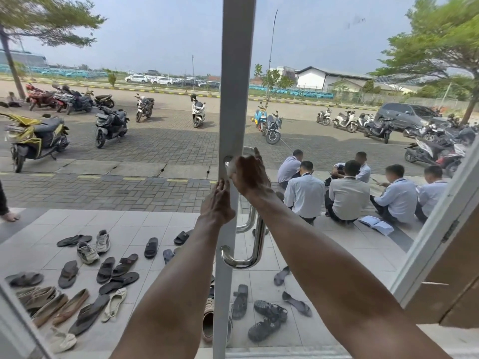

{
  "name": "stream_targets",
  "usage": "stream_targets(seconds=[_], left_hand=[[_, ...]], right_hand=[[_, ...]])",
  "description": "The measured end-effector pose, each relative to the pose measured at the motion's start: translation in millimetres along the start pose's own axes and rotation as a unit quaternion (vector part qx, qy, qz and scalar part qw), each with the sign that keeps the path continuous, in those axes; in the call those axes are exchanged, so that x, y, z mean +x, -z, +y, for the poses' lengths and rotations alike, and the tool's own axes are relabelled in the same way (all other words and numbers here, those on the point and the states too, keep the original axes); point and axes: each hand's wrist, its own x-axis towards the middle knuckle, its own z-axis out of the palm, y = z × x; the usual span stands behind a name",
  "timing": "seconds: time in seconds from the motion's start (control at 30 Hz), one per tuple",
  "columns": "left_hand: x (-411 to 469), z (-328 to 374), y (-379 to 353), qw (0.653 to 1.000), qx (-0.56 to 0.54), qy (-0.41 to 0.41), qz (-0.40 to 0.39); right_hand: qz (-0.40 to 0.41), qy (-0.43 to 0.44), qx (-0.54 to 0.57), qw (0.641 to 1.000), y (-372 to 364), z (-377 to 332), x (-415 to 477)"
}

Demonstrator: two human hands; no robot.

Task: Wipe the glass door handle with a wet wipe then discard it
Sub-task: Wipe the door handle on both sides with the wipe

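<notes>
A chrome D-shaped door handle (255, 251) is fixed to the grey metal stile (234, 86) of the glass door in the middle of the view. My right hand (250, 174) is wrapped over the handle's top bend with a pale wet wipe (231, 169) pressed under its fingers; only a small edge of the wipe shows. My left hand (217, 206) lies flat against the stile just below, fingers up, holding nothing. The handle's lower curve and bottom mount are bare.
Through the glass lie several sandals and shoes (103, 270) on a tiled porch, several people sitting on the step (350, 193) at right, and parked motorbikes beyond. A white door frame and brown panel (440, 255) stand at the right edge.
</notes>
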Motion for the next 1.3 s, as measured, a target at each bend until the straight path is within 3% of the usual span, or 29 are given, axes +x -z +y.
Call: stream_targets(seconds=[0.3, 0.53, 0.7, 1.0, 1.3], left_hand=[[4, -8, -3, 1.000, 0.007, 0.021, -0.009], [6, -4, -1, 1.000, 0.012, -0.020, -0.002], [4, 2, -6, 1.000, 0.008, -0.002, 0.008], [1, -2, -9, 1.000, -0.008, 0.003, 0.017], [3, -6, -12, 1.000, 0.012, -0.011, 0.013]], right_hand=[[0.003, -0.012, -0.056, 0.998, -22, -36, 26], [0.038, 0.030, -0.074, 0.996, -19, -11, 2], [0.063, 0.041, -0.075, 0.994, -18, -4, -7], [-0.003, 0.030, -0.089, 0.996, -20, -22, 15], [0.172, 0.020, -0.064, 0.983, -31, 33, -35]])
